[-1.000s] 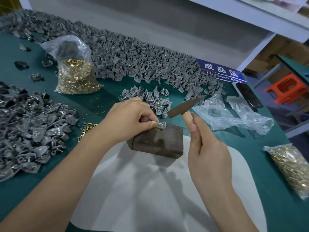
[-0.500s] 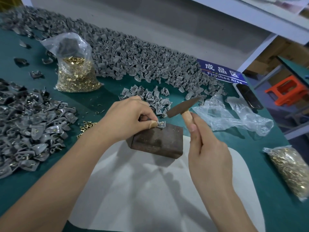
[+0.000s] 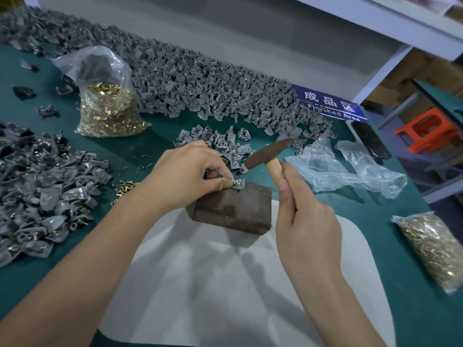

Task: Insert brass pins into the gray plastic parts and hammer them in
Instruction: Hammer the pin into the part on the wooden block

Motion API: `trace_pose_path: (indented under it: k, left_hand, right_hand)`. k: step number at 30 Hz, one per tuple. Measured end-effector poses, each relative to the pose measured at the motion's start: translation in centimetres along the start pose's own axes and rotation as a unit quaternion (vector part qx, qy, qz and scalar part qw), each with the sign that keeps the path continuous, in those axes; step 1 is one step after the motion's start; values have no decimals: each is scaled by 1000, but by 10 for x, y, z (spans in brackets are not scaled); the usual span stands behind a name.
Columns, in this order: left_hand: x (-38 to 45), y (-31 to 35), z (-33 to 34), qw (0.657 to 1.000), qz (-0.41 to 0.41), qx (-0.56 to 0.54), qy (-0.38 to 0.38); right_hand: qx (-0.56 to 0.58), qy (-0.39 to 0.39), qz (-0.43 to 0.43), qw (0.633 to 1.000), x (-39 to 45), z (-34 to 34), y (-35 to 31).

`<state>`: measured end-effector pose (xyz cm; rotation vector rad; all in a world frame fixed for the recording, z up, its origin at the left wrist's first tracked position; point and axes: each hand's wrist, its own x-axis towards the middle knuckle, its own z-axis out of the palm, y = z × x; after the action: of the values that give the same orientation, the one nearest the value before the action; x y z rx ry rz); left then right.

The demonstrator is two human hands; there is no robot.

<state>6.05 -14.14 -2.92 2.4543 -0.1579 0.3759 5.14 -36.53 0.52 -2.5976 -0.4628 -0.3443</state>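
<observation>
two hands work over one dark block that sits at the far edge of a pale mat on the green desk. the left hand has its fingers curled, pinching a small gray part against the top of the block at its far left corner, probably so the hard surface backs the part while a pin is driven. whether a brass pin already stands in that part is too small to tell, though a glint shows there. the right hand is wrapped round the wooden handle of one hammer, whose dark head hangs above and just behind the part, not touching it, which looks like the ready position for a tap. supplies lie within reach: two bags of brass pins, a bag at the far left and a bag at the right edge, plus a few loose pins near the left wrist. three groups of gray parts show: a long heap at the back, a small cluster behind the hands, and a pile at the left with brass glints, likely finished. one empty crumpled bag, one phone and one blue sign lie beyond the hammer.
</observation>
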Motion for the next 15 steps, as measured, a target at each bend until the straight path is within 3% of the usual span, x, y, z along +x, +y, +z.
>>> trace_pose_path:
  k: [3, 7, 11, 15]
  left_hand:
    - [0, -1, 0, 1000, 1, -1, 1]
    - [0, -1, -1, 1000, 3, 3, -1]
    - [-1, -1, 0, 1000, 3, -3, 2]
    - [-1, -3, 1, 1000, 8, -4, 4]
  right_hand:
    - [-23, -52, -13, 998, -1, 1, 1]
    - [29, 31, -4, 999, -3, 1, 6]
    - [-5, -61, -12, 998, -1, -1, 5]
    - [31, 6, -12, 999, -1, -4, 5]
